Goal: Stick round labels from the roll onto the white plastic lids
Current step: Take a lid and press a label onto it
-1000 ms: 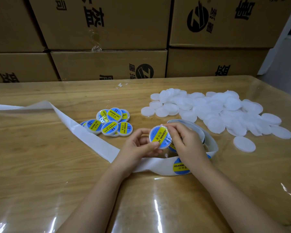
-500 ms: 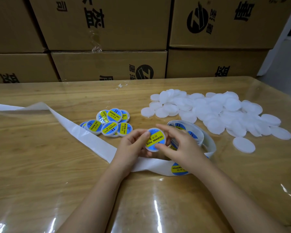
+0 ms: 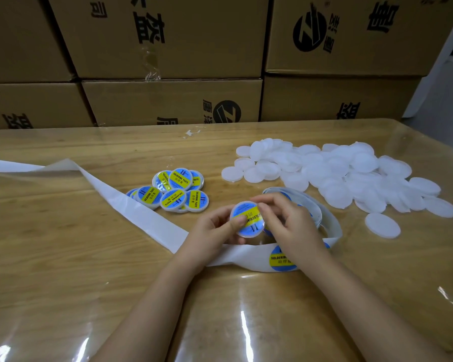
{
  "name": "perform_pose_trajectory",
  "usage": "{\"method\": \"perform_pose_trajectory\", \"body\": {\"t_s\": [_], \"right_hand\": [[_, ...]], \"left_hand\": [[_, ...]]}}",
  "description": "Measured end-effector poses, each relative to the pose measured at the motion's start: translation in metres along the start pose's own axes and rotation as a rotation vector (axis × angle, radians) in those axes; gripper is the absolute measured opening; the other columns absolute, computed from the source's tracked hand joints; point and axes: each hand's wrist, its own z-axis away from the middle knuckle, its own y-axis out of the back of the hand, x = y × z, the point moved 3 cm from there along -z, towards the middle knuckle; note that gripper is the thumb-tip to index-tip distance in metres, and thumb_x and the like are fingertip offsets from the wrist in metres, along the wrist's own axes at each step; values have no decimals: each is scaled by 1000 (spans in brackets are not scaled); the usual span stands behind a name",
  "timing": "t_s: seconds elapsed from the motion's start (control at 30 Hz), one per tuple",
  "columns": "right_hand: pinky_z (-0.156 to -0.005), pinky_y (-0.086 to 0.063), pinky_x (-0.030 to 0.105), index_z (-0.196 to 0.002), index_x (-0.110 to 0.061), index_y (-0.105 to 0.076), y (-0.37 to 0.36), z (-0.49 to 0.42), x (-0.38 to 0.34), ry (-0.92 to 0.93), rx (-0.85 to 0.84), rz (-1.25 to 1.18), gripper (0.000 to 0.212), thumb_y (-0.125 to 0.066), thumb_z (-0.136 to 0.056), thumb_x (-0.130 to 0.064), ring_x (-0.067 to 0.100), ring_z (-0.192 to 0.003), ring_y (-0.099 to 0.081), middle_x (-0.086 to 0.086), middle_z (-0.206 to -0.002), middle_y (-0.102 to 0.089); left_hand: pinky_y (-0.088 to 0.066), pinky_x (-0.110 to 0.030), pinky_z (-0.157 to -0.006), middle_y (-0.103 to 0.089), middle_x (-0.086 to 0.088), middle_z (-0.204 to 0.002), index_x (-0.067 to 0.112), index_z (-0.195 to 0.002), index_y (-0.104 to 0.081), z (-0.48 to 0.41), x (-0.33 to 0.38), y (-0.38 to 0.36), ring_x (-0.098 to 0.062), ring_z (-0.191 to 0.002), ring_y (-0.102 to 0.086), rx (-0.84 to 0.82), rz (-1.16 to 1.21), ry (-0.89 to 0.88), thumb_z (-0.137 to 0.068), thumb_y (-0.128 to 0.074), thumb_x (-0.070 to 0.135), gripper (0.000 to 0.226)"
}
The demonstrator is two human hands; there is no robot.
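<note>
Left hand [image 3: 215,231] and right hand [image 3: 293,226] fingers [image 3: 237,222] pinch a labelled lid [image 3: 249,220], yellow band diagonal; label roll [image 3: 327,220] behind, blank lids [image 3: 338,173] far right.

Label roll [image 3: 331,218] mostly behind right hand [image 3: 294,227]; liner strip [image 3: 131,215] past left edge.

Bare left hand [image 3: 211,233], bare right hand [image 3: 296,227]

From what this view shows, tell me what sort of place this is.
Probably a small packing workshop or stockroom: stacked printed cardboard cartons behind the wooden table, a heap of blank white plastic lids, and a pile of labelled lids near the label roll.
</note>
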Motion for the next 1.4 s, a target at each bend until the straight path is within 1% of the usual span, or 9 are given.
{"method": "perform_pose_trajectory", "body": {"t_s": [0.1,0.33,0.47,0.6,0.77,1.0,1.07,1.2,1.4], "right_hand": [[-68,-52,42,-102,-17,-63,0,1,-1,-22,-8,-28,13,-52,-95,-17,15,-72,-67,1,-72,-71],[-71,-50,43,-106,-16,-63,1,0,-3,97,11,130,15,-52,-96,-19,17,-70,-64,3,-69,-68],[-76,-46,42,-113,-12,-64,2,-2,-1,189,47,300,26,-49,-93,-21,22,-64,-59,2,-62,-62],[-83,-43,37,-107,-11,-68,2,-1,0,237,88,391,29,-46,-91,-23,17,-64,-60,-3,-62,-62],[-82,-44,39,-93,-13,-72,2,-1,-1,279,111,441,34,-41,-90,-27,17,-60,-58,-3,-57,-60],[-83,-43,36,-93,-14,-72,4,0,-3,293,122,453,35,-40,-90,-27,16,-60,-59,-5,-57,-60],[-82,-44,37,-92,-13,-72,3,0,-3,294,123,466,29,-45,-91,-23,16,-60,-59,-4,-56,-60],[-80,-46,39,-91,-12,-72,2,0,-3,301,118,469,19,-54,-87,-14,17,-58,-58,-3,-55,-59],[-70,-50,39,-93,-11,-73,2,1,-3,280,113,425,21,-53,-87,-15,19,-63,-58,0,-61,-62]], "left_hand": [[-52,-21,-62,-71,2,-83,18,-103,-69,0,-3,-1,-8,-69,-62,20,8,16,-84,-53,36,30],[-54,-24,-62,-72,0,-84,13,-103,-69,-2,0,5,-12,-69,-65,98,13,-21,-90,-57,22,20],[-54,-23,-57,-68,-5,-71,9,-101,-64,-5,4,24,-18,-61,-68,303,-43,-84,-93,-54,3,15],[-55,-22,-58,-65,-16,-81,14,-97,-59,-5,7,57,-19,-63,-70,587,28,-130,-93,-54,5,12],[-56,-19,-59,-67,-13,-92,3,-119,-52,0,-5,95,-11,-66,-71,884,-2,-89,-95,-54,13,26],[-54,-34,-84,-69,-5,-100,9,-136,-44,-1,-7,93,-11,-80,-70,879,-235,-29,-94,-52,17,43],[-48,-31,-93,-58,-11,-128,10,-137,-43,-1,-3,88,-14,-88,-67,847,-381,-31,-93,-53,13,46],[-36,1,-70,-42,-9,-138,3,-124,-55,2,6,75,-9,-81,-58,828,-623,-166,-90,-55,3,34],[-31,-21,-74,-50,-10,-121,5,-112,-60,2,-1,72,-14,-95,-52,775,-875,-82,-88,-56,9,24]]}}
